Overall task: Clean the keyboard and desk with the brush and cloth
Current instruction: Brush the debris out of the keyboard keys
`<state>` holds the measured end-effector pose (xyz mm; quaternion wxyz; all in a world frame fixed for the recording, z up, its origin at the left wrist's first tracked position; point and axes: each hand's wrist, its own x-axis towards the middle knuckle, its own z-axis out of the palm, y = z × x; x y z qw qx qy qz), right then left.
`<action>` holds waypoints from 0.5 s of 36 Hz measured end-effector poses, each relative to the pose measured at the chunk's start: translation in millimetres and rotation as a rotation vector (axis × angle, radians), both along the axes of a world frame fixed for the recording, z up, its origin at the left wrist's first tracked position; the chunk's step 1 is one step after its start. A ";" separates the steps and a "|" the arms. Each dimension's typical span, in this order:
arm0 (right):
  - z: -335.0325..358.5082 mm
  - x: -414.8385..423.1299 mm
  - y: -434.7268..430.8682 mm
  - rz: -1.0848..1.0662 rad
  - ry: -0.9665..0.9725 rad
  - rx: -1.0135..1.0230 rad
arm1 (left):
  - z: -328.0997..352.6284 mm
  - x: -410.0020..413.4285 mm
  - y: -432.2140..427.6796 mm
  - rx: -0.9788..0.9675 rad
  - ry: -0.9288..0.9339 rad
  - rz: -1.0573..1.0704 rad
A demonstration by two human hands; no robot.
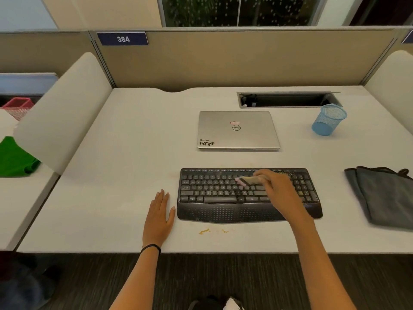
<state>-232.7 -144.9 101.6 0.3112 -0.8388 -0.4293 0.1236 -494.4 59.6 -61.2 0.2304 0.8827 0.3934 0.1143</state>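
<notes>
Head view, right hand (277,186) gripping blurred brush (244,181), curved black keyboard (223,198)

L hand (158,217): thin black band (151,247) at wrist; both forearms bare to frame edge; R hand (277,186) bare.

Keyboard (214,193) lies just right of my left hand (159,217), under the brush (245,181) in my right hand (279,189). Laptop (238,130) behind it; cloth (384,195) well right.

Even, diffuse light, bright on the pale worktop (116,142), only faint soft shadows. Right hand (277,186) and brush (245,181) smeared by motion blur, whole frame slightly soft. Wide-angle bend curves the partition (223,63) top and worktop edges; floor (223,276) dim.
</notes>
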 end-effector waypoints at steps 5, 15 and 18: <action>-4.2 0.3 48.9 -0.011 0.078 0.114 | -1.4 -0.7 0.7 -0.009 -0.003 -0.003; -30.2 -18.7 114.4 -0.147 0.370 0.187 | -2.6 -1.5 0.4 -0.014 -0.002 0.001; -39.1 -17.7 122.8 -0.166 0.397 0.151 | -3.4 -1.5 1.5 -0.013 -0.003 -0.004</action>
